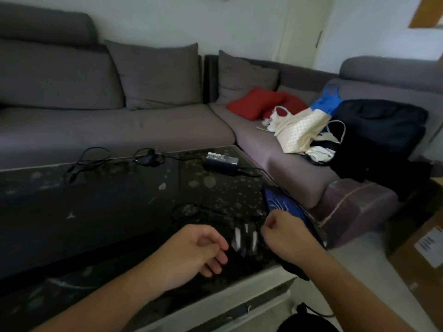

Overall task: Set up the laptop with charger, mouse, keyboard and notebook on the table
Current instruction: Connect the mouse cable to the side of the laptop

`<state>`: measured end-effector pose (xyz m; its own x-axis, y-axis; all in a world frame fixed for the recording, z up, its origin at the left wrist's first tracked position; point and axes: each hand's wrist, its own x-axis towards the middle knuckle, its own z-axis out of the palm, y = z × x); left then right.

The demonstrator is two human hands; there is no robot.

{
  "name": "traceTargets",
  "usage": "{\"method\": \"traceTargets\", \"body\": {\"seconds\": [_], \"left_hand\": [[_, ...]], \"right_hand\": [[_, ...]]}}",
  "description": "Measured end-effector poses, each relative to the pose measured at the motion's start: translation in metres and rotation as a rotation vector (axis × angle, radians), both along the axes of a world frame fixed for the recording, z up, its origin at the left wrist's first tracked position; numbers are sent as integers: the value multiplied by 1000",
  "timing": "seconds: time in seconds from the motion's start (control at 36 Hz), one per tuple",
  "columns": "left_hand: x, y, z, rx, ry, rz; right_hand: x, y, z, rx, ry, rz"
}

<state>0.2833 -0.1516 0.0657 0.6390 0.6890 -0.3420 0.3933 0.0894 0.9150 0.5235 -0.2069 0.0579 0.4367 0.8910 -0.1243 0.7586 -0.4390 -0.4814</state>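
Two bare hands work at the near right corner of a dark, speckled table [119, 200]. The right hand [285, 236] is curled, thumb and forefinger meeting as if pinching something thin; what it pinches, if anything, is too dark and blurred to tell. The left hand [199, 250] hangs with fingers loosely curled and holds nothing visible.

Between the two hands lies a black mouse [244, 238] with pale streaks, just beside the fingers of each. Its thin cable [187, 210] loops on the tabletop just beyond the left hand. Just past the right hand, at the table's right edge, a blue patterned flat thing [282, 202], perhaps a mouse pad or the notebook, lies partly under the wrist.

Farther out, near the far right corner, sits the charger brick [221, 160], its cord [146, 156] trailing in loops along the far edge towards the left.

By the look of it the setup is at an early stage: charger and mouse are on the table, but no laptop or keyboard can be made out there. A black bag [381, 125] rests on the grey sofa [107, 121] beyond the table, beside a cream bag [299, 130] and red cushions [256, 101].
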Motion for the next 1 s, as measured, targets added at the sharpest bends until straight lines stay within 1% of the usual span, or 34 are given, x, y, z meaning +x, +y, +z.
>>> {"method": "traceTargets", "body": {"seconds": [0.06,0.14,0.19,0.25,0.28,0.31,0.42,0.47,0.5,0.56,0.61,0.64,0.69,0.72,0.75,0.78,0.81,0.83,0.89,0.94,0.97,1.0], "left_hand": [[-20,6,0,10,45,29],[-50,16,-1,37,81,66],[-66,22,-5,37,89,90],[-82,28,-10,2,98,107],[-90,31,-14,-21,97,120],[-96,35,-18,-49,91,141],[-102,42,-36,-172,90,212],[-96,40,-37,-240,20,236],[-91,41,-36,-298,-47,262],[-82,42,-30,-476,-221,315],[-77,44,-24,-599,-345,289],[-77,45,-24,-612,-376,279],[-79,47,-28,-548,-361,300],[-80,48,-31,-486,-315,330],[-81,48,-34,-428,-261,372],[-83,49,-36,-395,-216,417],[-84,50,-38,-388,-190,461],[-85,50,-41,-385,-166,496],[-86,53,-45,-328,-80,507],[-84,57,-49,-186,38,469],[-82,58,-49,-108,94,449],[-82,59,-49,-40,142,426]], "right_hand": [[-21,19,-4,-116,7,1],[-48,42,-18,-290,-57,-23],[-58,48,-29,-302,-144,-13],[-67,50,-33,-253,-192,-8],[-71,51,-32,-231,-164,-4],[-73,52,-31,-218,-86,-5],[-88,51,-24,-78,387,-52],[-101,50,-20,-14,533,-23],[-109,49,-17,11,570,11],[-125,45,-13,27,610,114],[-142,41,-10,4,557,231],[-149,39,-11,-16,490,284],[-155,37,-11,-54,391,397],[-154,37,-11,-82,413,436],[-151,38,-10,-92,487,444],[-144,41,-12,-75,557,413],[-135,46,-16,-28,581,334],[-122,52,-20,32,541,238],[-85,62,-25,98,319,45],[-39,63,-25,107,47,-166],[-16,61,-26,82,-49,-292],[7,55,-27,14,-116,-420]]}}
